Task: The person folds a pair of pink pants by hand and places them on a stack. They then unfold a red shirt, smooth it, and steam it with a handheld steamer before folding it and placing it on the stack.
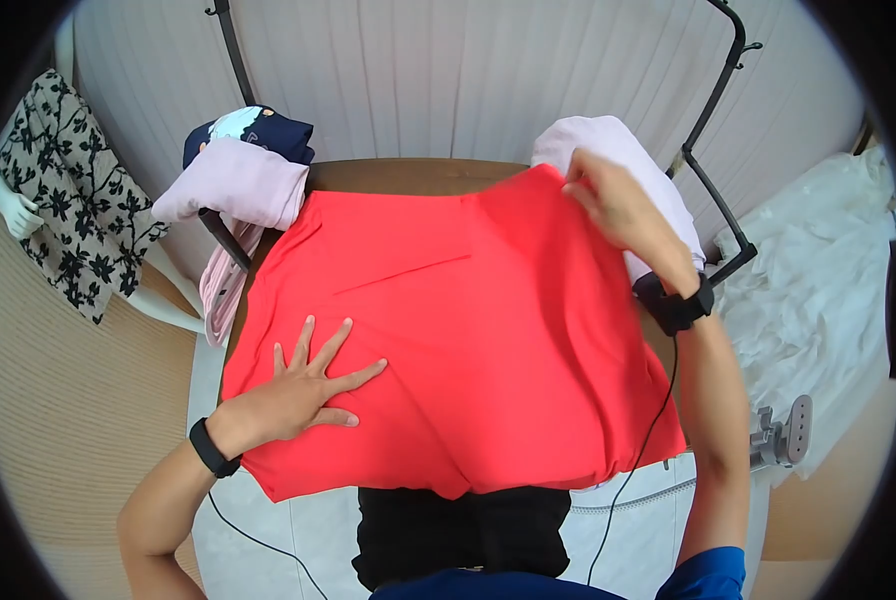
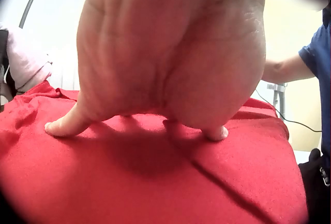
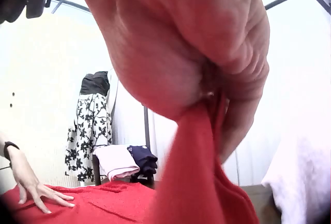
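Note:
A red garment (image 1: 438, 340) lies spread over a brown table, its near edge hanging toward the person. My left hand (image 1: 298, 392) rests on its left part with fingers straight and spread; in the left wrist view the fingertips (image 2: 58, 128) press into the cloth. At the far right corner, my right hand (image 1: 613, 198) pinches the garment and lifts it. The right wrist view shows the raised red cloth (image 3: 189, 167) hanging in folds from between thumb and curled fingers. A diagonal crease runs across the garment's upper middle.
Folded pink cloth (image 1: 238, 182) and a navy printed garment (image 1: 278, 135) sit at the back left, pale pink cloth (image 1: 608, 140) at the back right. Black rack posts (image 1: 736, 215) rise on both sides. A floral-dressed mannequin (image 1: 78, 190) stands left, white tulle (image 1: 818, 290) right.

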A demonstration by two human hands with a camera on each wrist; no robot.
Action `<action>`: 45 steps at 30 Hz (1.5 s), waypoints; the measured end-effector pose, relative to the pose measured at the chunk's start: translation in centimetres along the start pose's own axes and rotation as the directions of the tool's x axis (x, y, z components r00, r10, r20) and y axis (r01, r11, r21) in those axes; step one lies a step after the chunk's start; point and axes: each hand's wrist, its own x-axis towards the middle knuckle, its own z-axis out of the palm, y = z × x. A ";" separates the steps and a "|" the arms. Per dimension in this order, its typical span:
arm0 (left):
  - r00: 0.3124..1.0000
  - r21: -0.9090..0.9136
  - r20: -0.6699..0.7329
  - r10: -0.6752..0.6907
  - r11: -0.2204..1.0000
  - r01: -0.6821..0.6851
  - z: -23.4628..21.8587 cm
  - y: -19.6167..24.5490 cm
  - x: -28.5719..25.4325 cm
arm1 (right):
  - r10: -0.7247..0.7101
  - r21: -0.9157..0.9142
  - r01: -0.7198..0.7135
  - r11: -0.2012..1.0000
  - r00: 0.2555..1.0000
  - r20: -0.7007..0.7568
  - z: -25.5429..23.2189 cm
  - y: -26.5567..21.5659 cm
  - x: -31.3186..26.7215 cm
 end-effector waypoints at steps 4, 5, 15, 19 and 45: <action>1.000 -0.018 -0.003 0.021 1.000 -0.021 -1.1 -0.4 1.6 | -0.117 -0.279 0.035 0.960 0.952 -0.283 -2.9 2.3 0.8; 1.000 -0.035 -0.011 0.022 0.999 -0.022 -1.5 -0.3 2.1 | -0.118 -0.274 0.037 0.961 0.951 -0.287 -3.3 3.5 1.1; 0.999 -0.066 -0.040 0.021 0.998 -0.024 -3.7 -2.7 7.5 | 0.066 -0.317 -0.152 0.936 0.961 -0.267 -2.0 12.1 2.1; 0.991 -0.043 -0.104 0.086 0.995 -0.091 -2.8 -4.6 7.7 | 0.107 -0.474 -0.265 0.840 0.936 -0.335 -2.2 10.8 0.8; 0.972 -0.078 -0.187 -0.145 0.988 0.132 2.9 -6.2 -4.0 | -0.201 0.046 0.250 0.967 0.639 0.743 5.4 -7.6 -12.5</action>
